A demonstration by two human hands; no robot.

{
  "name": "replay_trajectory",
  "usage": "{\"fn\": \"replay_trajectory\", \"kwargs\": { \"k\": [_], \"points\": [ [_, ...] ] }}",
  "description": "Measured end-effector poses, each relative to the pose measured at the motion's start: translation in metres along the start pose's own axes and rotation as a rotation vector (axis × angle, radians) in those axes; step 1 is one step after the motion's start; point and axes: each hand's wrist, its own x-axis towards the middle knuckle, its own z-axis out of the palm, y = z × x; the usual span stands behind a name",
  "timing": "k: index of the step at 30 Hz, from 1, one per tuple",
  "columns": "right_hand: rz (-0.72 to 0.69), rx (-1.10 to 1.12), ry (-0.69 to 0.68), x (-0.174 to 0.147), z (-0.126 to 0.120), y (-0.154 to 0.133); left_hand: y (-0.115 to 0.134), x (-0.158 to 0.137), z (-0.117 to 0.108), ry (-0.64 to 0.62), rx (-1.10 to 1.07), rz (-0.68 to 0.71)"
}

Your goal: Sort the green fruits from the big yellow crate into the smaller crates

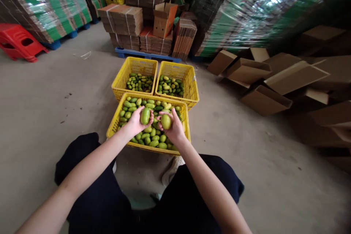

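A seated person in dark navy trousers reached both bare arms forward over a rectangular yellow plastic crate that stood on a grey concrete floor just in front of the knees. The left hand was curled around 1 smooth, oblong green fruit, cradling it against the fingers with its glossy side facing up. The right hand held 1 rounder, yellowish-green fruit, its fingers bent around the fruit and its thumb raised beside it; how firmly either hand pressed could not be told. The 2 held fruits were side by side, a little apart, above a layer of loose green and yellow-green oval fruits filling the crate. Just beyond its far edge stood 2 more yellow plastic crates, a left rear crate and a right rear crate, both holding similar fruit at a lower level. Farther back, strapped bundles of flat brown cardboard rested on a blue pallet. Open brown cardboard boxes lay heaped to the right, and a red plastic stool stood far left.
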Motion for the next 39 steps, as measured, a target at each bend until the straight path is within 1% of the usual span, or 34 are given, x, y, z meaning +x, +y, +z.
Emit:
{"fn": "replay_trajectory", "kwargs": {
  "k": [3,6,8,12,15,17,19,23,28,32,39],
  "points": [
    [0.032,0.076,-0.021,-0.002,0.0,-0.003,0.003,-0.006,0.002,-0.012,0.088,0.052],
    [0.008,0.119,-0.009,-0.004,0.001,-0.005,0.006,-0.01,0.004,-0.114,0.143,0.142],
    [-0.024,0.136,0.009,-0.004,0.002,-0.006,0.009,-0.011,0.006,-0.153,0.129,0.163],
    [-0.114,0.256,0.076,0.003,0.008,-0.006,0.008,-0.005,0.011,-0.125,-0.057,0.236],
    [-0.178,0.379,0.11,0.013,0.015,-0.004,0.001,0.003,0.017,-0.17,-0.199,0.307],
    [-0.213,0.452,0.131,0.021,0.021,-0.003,-0.004,0.009,0.02,-0.209,-0.239,0.327],
    [-0.244,0.487,0.141,0.028,0.026,-0.002,-0.007,0.015,0.023,-0.219,-0.25,0.34],
    [-0.291,0.502,0.157,0.037,0.033,-0.006,-0.007,0.022,0.028,-0.182,-0.258,0.374],
    [-0.289,0.569,0.158,0.04,0.033,-0.011,-0.004,0.026,0.03,-0.208,-0.245,0.376],
    [-0.29,0.539,0.156,0.039,0.031,-0.011,-0.004,0.026,0.029,-0.225,-0.225,0.363],
    [-0.277,0.505,0.166,0.035,0.032,-0.011,-0.002,0.023,0.031,-0.198,-0.275,0.312]
  ]
}}
